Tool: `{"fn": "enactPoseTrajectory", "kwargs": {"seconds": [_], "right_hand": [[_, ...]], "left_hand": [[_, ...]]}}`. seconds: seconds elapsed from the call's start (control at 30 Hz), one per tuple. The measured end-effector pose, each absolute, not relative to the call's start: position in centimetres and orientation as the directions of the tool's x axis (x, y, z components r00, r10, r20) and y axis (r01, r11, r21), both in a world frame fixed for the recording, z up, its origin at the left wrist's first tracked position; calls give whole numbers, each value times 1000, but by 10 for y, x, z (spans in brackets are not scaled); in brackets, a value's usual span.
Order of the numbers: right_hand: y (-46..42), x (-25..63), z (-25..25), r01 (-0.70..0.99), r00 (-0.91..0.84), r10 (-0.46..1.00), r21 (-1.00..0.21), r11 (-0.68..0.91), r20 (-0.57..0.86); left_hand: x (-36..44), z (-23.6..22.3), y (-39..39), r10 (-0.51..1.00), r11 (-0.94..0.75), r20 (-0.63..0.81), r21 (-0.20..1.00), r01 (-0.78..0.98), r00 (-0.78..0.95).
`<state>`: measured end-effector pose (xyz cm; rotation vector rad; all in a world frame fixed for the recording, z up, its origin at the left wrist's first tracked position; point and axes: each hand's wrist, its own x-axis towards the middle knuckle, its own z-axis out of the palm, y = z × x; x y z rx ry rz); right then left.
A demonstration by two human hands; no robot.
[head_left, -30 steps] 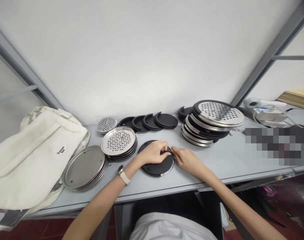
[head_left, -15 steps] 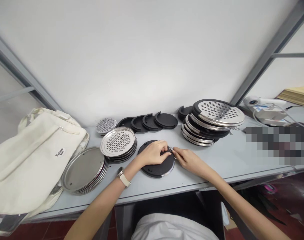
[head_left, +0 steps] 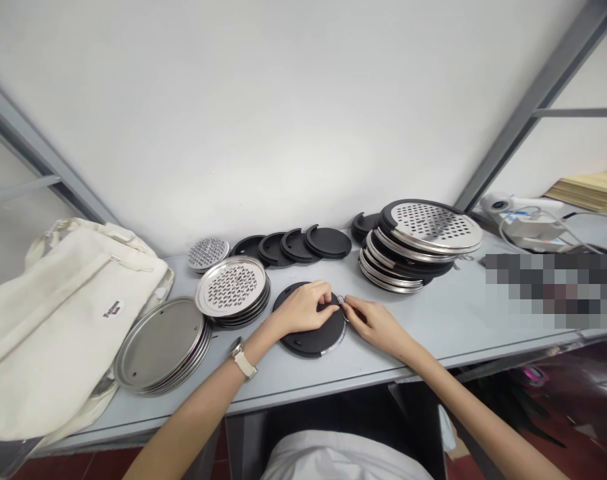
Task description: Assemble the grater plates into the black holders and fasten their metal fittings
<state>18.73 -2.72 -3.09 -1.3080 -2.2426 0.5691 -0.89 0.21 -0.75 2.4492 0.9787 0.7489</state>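
Note:
A round black disc [head_left: 310, 339] with a metal rim lies flat on the grey table [head_left: 448, 320] in front of me. My left hand [head_left: 306, 307] rests on top of it, fingers curled at its right edge. My right hand [head_left: 373, 321] pinches a small metal ring [head_left: 340, 300] at that same edge, thumb and forefinger pressed together. Both hands meet at the ring. A watch sits on my left wrist.
Left of the disc stand a stack of perforated metal plates [head_left: 231, 288], a stack of plain metal plates [head_left: 159, 345] and a cream cloth bag [head_left: 58, 313]. Black discs [head_left: 303, 243] line the back. A taller mixed stack [head_left: 423, 243] stands right; a white device with cables [head_left: 520, 223] beyond.
My hands stay at the disc's right edge with only small finger movements on the ring. The view has shifted slightly.

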Motion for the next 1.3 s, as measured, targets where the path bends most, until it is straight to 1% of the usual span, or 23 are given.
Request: {"fn": "enactPoseTrajectory", "kwargs": {"seconds": [0.2, 0.47, 0.93, 1.3], "right_hand": [[-29, 187, -29, 653, -406, 893, -622, 432, 193], [-27, 187, -31, 588, -356, 912, -709, 389, 205], [-29, 186, -30, 682, -385, 893, -581, 445, 233], [-26, 181, -31, 741, -342, 918, -542, 396, 203]], "left_hand": [[-9, -6, 2, 736, -663, 329, 526, 532, 592], [-9, -4, 0, 702, -706, 349, 458, 540, 621], [-7, -2, -7, 658, -739, 327, 456, 496, 678], [-8, -4, -6, 646, -751, 336, 440, 492, 686]]}}
